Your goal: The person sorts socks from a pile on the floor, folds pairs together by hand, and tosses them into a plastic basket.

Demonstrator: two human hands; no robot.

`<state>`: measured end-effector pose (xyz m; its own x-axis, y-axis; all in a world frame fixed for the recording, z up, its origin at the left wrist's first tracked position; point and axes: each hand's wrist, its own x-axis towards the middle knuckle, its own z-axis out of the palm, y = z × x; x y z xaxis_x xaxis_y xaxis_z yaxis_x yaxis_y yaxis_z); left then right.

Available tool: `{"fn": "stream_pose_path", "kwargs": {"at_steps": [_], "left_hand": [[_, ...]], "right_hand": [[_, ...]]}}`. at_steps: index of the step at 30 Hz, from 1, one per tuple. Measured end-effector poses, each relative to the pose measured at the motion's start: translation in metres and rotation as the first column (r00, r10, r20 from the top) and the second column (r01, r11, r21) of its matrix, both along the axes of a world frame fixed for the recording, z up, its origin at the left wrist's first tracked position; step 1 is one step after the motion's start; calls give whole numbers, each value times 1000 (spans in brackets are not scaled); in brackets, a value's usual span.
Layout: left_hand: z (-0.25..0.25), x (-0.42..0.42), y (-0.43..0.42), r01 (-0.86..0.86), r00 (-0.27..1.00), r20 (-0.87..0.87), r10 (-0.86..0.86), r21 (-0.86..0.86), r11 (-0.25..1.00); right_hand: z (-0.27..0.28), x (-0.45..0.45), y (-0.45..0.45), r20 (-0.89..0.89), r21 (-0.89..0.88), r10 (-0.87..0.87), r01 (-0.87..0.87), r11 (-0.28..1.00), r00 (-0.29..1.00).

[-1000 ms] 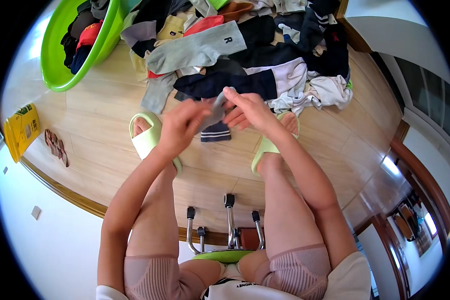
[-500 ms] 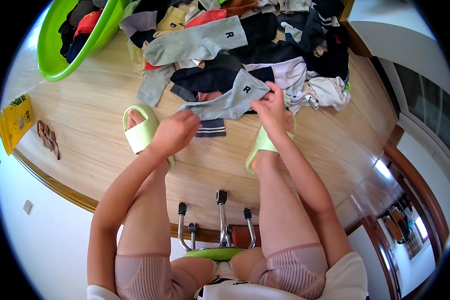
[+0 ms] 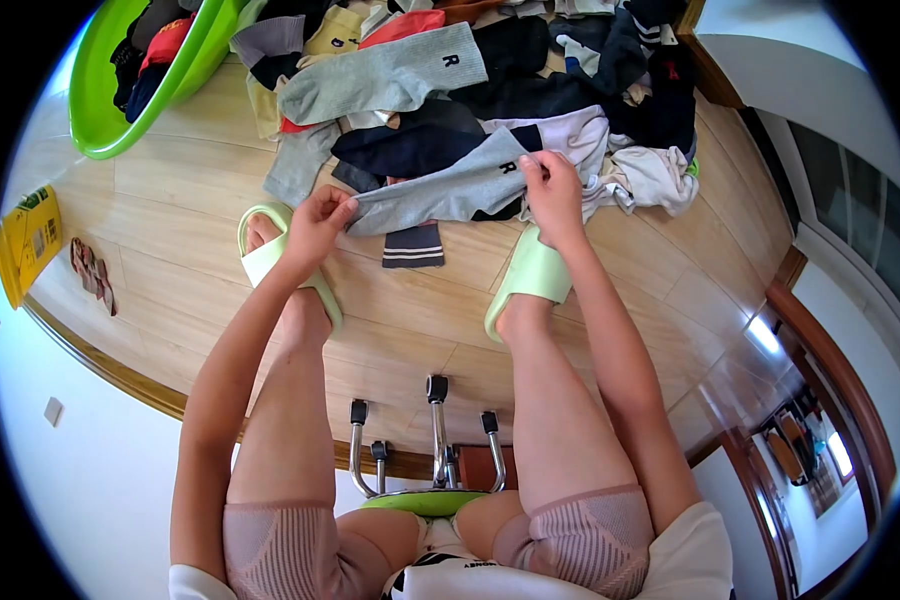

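Observation:
A grey sock marked with a black R is stretched out between my two hands, above the near side of the sock pile. My left hand pinches its toe end, and my right hand grips the cuff end beside the letter. Another grey sock with the same R lies flat on top of the pile, just beyond. Under the held sock, dark socks are partly covered. A dark grey sock cuff with white stripes sticks out toward me on the floor.
A green basin with dark and red garments stands at the far left. A yellow bag and a pair of sandals are at the left. My feet wear pale green slippers. White and cream socks lie at the pile's right.
My left hand has moved a little left and up and now holds the toe end of the grey sock. The sock is pulled straighter between both hands.

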<state>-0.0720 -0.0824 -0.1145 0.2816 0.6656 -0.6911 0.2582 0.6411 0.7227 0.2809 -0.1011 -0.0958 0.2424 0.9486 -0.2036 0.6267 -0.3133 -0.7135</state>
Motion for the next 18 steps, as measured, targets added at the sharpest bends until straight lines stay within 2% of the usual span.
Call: {"fn": "stream_pose_path", "kwargs": {"at_steps": [2, 3, 6, 9, 12, 15, 16, 17, 18], "left_hand": [[12, 4, 1, -113, 993, -2, 114, -141, 983], [22, 8, 4, -168, 985, -9, 170, -210, 963], [37, 18, 8, -156, 988, -18, 156, -224, 962], [27, 15, 4, 33, 999, 17, -31, -107, 994], [25, 6, 8, 191, 980, -21, -197, -161, 968], [33, -2, 11, -2, 988, 157, 12, -67, 998], [40, -4, 17, -71, 976, 198, 90, -103, 992], [48, -9, 25, -139, 957, 235, 169, -140, 980], [56, -13, 33, -204, 931, 268, 247, -179, 963]], "right_hand": [[-3, 7, -4, -57, -93, -43, 37, 995, 997], [-1, 7, -3, -51, -80, 5, -9, 997, 999], [3, -6, 7, -160, 47, -37, 45, 998, 986], [12, -14, 20, -17, 64, 73, -72, 995, 997], [14, -9, 28, 181, -75, 295, -286, 955, 938], [17, -4, 34, -237, -186, 186, -232, 955, 954], [27, -7, 40, -369, -226, 133, -227, 947, 920], [40, -3, 46, -481, -343, 87, -278, 897, 873], [53, -6, 53, -569, -316, 28, -251, 915, 822]]}}
